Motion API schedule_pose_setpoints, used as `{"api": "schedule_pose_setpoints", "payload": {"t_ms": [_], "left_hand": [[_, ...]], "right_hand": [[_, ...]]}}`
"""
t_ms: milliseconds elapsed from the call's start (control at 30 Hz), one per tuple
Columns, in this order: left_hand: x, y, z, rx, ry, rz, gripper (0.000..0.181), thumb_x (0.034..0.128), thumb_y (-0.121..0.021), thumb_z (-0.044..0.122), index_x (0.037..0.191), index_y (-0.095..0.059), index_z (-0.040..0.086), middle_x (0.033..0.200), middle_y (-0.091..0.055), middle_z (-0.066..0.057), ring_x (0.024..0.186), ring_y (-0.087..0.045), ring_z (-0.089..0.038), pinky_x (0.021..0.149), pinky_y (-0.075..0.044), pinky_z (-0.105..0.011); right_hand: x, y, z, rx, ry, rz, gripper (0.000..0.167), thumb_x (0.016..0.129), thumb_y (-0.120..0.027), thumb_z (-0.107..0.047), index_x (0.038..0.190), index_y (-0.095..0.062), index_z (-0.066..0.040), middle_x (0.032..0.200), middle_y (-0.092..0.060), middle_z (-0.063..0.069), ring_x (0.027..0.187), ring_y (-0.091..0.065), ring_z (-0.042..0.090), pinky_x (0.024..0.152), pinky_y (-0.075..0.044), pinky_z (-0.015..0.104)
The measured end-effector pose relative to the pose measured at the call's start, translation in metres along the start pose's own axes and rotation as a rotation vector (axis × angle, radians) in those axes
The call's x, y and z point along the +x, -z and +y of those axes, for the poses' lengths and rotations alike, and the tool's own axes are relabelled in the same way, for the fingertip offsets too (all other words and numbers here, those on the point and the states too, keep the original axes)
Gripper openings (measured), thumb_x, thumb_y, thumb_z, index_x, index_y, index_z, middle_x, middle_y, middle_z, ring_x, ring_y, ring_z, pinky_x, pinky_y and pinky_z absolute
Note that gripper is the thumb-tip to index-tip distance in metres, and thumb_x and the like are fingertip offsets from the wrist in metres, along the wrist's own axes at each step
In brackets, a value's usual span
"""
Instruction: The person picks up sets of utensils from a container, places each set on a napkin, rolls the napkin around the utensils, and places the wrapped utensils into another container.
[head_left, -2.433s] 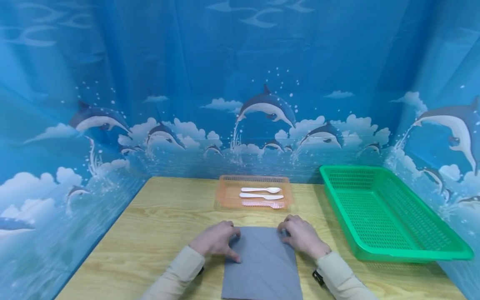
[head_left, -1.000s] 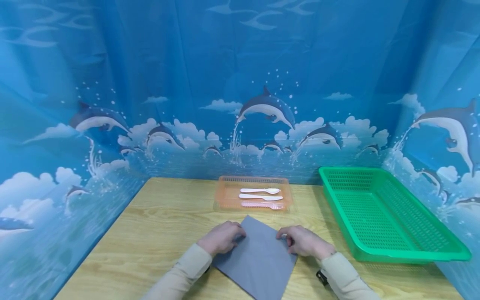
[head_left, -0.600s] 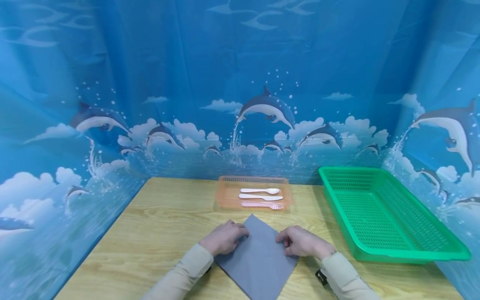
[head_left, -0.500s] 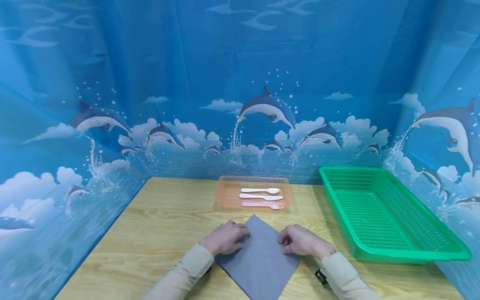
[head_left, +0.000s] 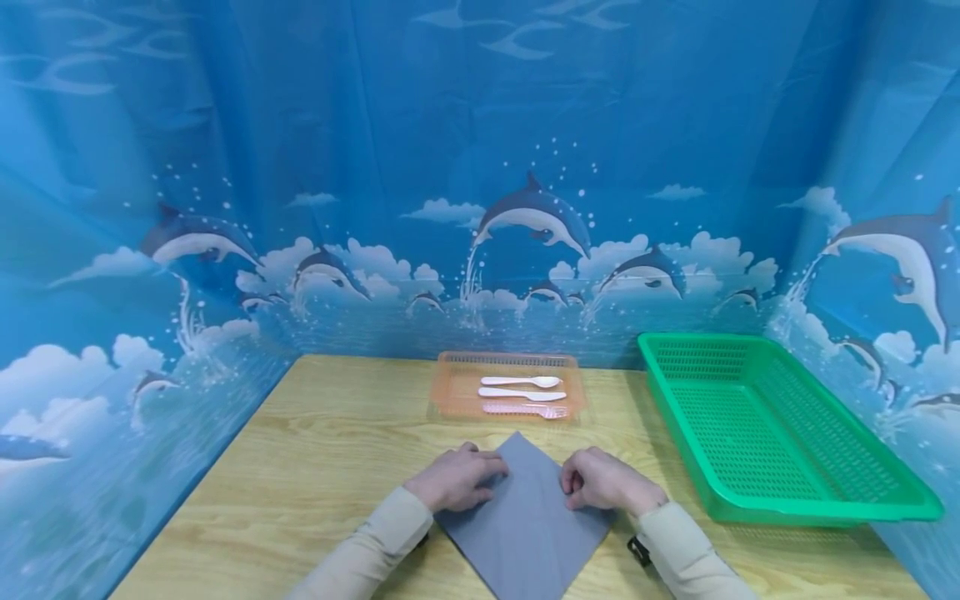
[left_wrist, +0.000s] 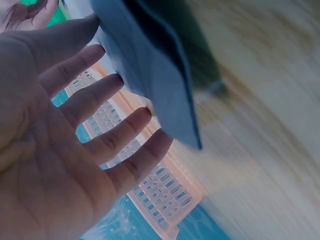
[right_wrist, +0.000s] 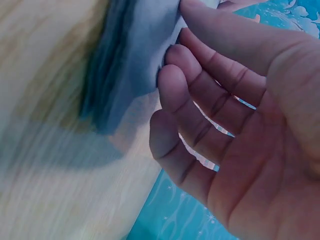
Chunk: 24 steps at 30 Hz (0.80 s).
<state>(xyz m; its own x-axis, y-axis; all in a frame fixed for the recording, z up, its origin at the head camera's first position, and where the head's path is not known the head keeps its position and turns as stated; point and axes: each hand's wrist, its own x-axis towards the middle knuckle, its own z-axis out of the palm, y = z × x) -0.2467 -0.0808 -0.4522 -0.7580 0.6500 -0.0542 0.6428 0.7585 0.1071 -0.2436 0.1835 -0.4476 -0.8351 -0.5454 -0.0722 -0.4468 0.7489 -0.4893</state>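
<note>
A grey folded cloth (head_left: 532, 525) lies on the wooden table, turned so that one corner points toward the back. Its layered edge shows in the right wrist view, where the cloth (right_wrist: 142, 50) meets the fingertips. My left hand (head_left: 459, 477) rests at the cloth's left side, with fairly straight fingers (left_wrist: 100, 97) touching its edge. On the opposite side, my right hand (head_left: 603, 481) has curled fingers (right_wrist: 175, 85) and pinches the edge near the thumb. The near corner of the cloth runs out of the head view.
Behind the cloth stands an orange basket (head_left: 457, 400) with a white spoon (head_left: 521, 381), a white knife (head_left: 522, 393) and a pale pink fork (head_left: 525, 410). A large green basket (head_left: 697, 467) stands at the right. A blue dolphin-print curtain (head_left: 420, 167) encloses the table (head_left: 300, 467).
The cloth has turned from square-on to a diamond position. More recently it has shifted slightly right, and the left hand has moved right with it.
</note>
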Motion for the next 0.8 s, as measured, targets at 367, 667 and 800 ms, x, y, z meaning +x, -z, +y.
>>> {"api": "schedule_pose_setpoints", "payload": {"t_ms": [367, 667, 800], "left_hand": [[0.0024, 0.0039, 0.0021, -0.013, 0.005, -0.040, 0.040, 0.0896, -0.071, 0.031, 0.128, -0.063, 0.027, 0.139, -0.057, 0.006, 0.122, -0.055, -0.025, 0.096, -0.050, -0.039], [0.0052, 0.0049, -0.0001, -0.003, 0.006, -0.058, 0.039, 0.0902, -0.071, 0.032, 0.128, -0.063, 0.026, 0.139, -0.056, 0.003, 0.122, -0.056, -0.023, 0.099, -0.049, -0.036], [0.0060, 0.0064, -0.0002, -0.021, 0.011, -0.056, 0.038, 0.0905, -0.070, 0.031, 0.127, -0.064, 0.024, 0.137, -0.058, 0.003, 0.121, -0.057, -0.021, 0.100, -0.049, -0.035]], "right_hand": [[0.0027, 0.0019, -0.0046, -0.028, -0.044, 0.005, 0.020, 0.082, -0.078, -0.014, 0.068, -0.063, -0.018, 0.063, -0.056, -0.010, 0.056, -0.048, 0.006, 0.052, -0.041, 0.023], [0.0059, -0.0002, -0.0047, -0.050, -0.040, 0.025, 0.022, 0.083, -0.077, -0.011, 0.067, -0.063, -0.018, 0.064, -0.056, -0.011, 0.057, -0.049, 0.006, 0.052, -0.041, 0.024], [0.0071, -0.0006, -0.0054, -0.050, -0.029, 0.027, 0.023, 0.083, -0.077, -0.011, 0.067, -0.063, -0.018, 0.063, -0.056, -0.011, 0.056, -0.048, 0.006, 0.052, -0.041, 0.023]]}}
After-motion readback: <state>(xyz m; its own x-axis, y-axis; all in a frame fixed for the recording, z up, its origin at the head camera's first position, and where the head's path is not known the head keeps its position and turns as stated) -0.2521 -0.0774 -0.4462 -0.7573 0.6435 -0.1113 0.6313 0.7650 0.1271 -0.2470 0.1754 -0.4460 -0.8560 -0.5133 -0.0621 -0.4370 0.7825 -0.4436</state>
